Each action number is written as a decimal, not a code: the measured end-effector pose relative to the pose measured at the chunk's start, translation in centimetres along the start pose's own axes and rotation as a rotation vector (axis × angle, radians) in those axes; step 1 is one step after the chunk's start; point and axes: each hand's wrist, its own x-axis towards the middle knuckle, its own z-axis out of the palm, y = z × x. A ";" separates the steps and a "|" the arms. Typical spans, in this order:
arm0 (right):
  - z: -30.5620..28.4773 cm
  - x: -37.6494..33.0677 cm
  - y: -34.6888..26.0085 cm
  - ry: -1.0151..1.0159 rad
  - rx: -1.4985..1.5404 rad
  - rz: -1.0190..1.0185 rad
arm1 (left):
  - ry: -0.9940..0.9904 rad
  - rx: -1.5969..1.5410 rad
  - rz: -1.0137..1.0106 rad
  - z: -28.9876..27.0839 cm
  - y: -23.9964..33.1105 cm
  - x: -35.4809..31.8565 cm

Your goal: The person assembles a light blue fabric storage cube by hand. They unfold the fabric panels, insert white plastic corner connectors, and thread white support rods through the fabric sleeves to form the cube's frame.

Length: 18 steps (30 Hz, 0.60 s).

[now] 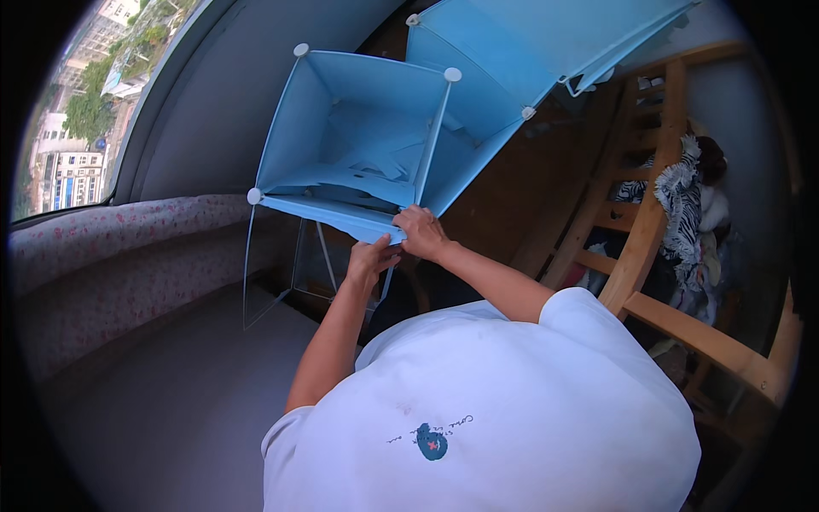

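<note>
A light-blue cube storage rack [341, 77] with white round corner connectors [453, 75] stands before me, one cubby facing up toward me. At its near lower edge runs a thin blue plastic panel [341, 219], bent and loose-looking along its rim. My left hand [372, 258] pinches the panel's edge from below, thumb on top. Close beside it, my right hand [420, 232] is closed on the same panel at the cubby's near right corner, its fingers bent. The right fingertips are partly hidden, and so is the corner under them.
Below the cubby stands a bare wire frame [246, 282]. Another blue cubby section [546, 43] adjoins at the upper right. A wooden ladder-like bed frame [648, 205] with a zebra-patterned cloth [680, 205] is on the right. At left are a window [85, 119] and a flowered padded roll [145, 230].
</note>
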 end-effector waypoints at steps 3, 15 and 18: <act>0.3 0.0 -0.5 0.076 -0.002 -0.072 | 0.072 0.082 0.066 -0.3 0.6 0.2; -0.4 -1.1 2.8 0.174 0.111 -0.063 | 0.601 0.609 0.464 -7.9 3.3 1.7; -0.8 -1.2 2.1 0.108 0.121 -0.066 | 0.728 0.678 0.512 -13.0 7.5 -1.9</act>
